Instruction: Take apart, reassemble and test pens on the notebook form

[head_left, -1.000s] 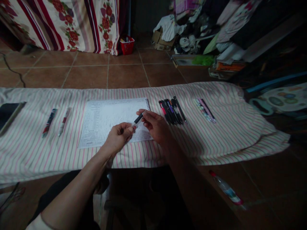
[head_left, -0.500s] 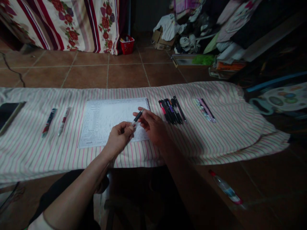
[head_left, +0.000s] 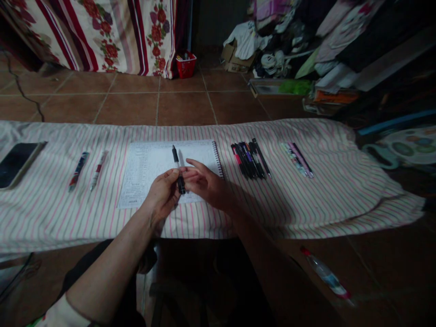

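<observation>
A black pen with a pale middle section (head_left: 175, 155) stands almost lengthwise over the spiral notebook (head_left: 134, 181), one end pointing away from me. My left hand (head_left: 163, 190) pinches it around the middle between thumb and fingers. From the other side, the fingers of my right hand (head_left: 209, 184) close on the same pen, with one finger stretched out above. Part of the pen is hidden behind the fingertips. Printed text runs along the notebook's left side.
Right of the notebook lies a row of several dark pens (head_left: 250, 159), then a few pastel pens (head_left: 297, 159). Two pens (head_left: 78, 171) and a phone (head_left: 18, 163) lie left on the striped cloth (head_left: 190, 222). A plastic bottle (head_left: 325, 274) is on the floor.
The pen has turned from slanting right to nearly straight ahead and moved left over the notebook. Both hands have shifted left with it. The view has swung slightly left.
</observation>
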The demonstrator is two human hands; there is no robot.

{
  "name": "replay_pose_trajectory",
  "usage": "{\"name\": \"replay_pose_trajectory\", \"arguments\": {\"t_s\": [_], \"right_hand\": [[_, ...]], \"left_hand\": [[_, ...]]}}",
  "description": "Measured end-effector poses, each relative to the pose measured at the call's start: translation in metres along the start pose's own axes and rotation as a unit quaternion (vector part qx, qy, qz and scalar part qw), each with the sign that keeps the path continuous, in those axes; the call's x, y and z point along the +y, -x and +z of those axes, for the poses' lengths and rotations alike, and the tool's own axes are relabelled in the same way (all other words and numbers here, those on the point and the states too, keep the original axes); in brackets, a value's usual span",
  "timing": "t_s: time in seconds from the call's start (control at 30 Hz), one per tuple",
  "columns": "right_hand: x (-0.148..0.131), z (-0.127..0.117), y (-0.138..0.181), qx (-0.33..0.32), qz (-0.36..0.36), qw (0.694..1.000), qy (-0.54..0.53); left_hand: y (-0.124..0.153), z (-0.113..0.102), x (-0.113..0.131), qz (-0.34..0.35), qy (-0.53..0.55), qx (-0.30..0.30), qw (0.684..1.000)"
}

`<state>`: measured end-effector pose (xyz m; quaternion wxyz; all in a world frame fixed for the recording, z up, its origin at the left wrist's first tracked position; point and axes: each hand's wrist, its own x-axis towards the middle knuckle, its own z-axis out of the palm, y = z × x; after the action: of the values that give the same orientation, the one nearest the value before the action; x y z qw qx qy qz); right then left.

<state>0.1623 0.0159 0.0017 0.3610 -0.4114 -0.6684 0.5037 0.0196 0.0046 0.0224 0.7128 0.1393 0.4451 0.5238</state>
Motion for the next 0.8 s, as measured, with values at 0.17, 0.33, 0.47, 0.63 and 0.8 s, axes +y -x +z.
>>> {"name": "replay_pose_trajectory", "arguments": {"t_s": [0.17,0.33,0.47,0.63,0.8], "right_hand": [[0.0007,-0.0005,0.0016,-0.089,-0.035,0.995,0.009],[0.0060,0.0003,0.0003,-0.092,-0.056,0.994,-0.017],[0.0076,0.0014,0.0013,-0.087,-0.040,0.995,-0.019],[0.0052,0.0023,0.0029,-0.064,-0.047,0.997,0.009],[0.0023,0.0078,0.0045,-0.035,-0.073,0.995,0.050]], "left_hand": [[-0.0004,-0.0005,0.0006,-0.013,0.034,0.001,0.999],[0.0005,0.0013,-0.0003,-0.017,0.033,0.010,0.999],[-0.0001,0.0033,-0.0008,-0.014,0.024,0.018,0.999],[0.0021,0.0064,0.0003,-0.014,-0.002,0.032,0.999],[0.0046,0.0071,0.0001,-0.007,-0.016,0.047,0.999]]}}
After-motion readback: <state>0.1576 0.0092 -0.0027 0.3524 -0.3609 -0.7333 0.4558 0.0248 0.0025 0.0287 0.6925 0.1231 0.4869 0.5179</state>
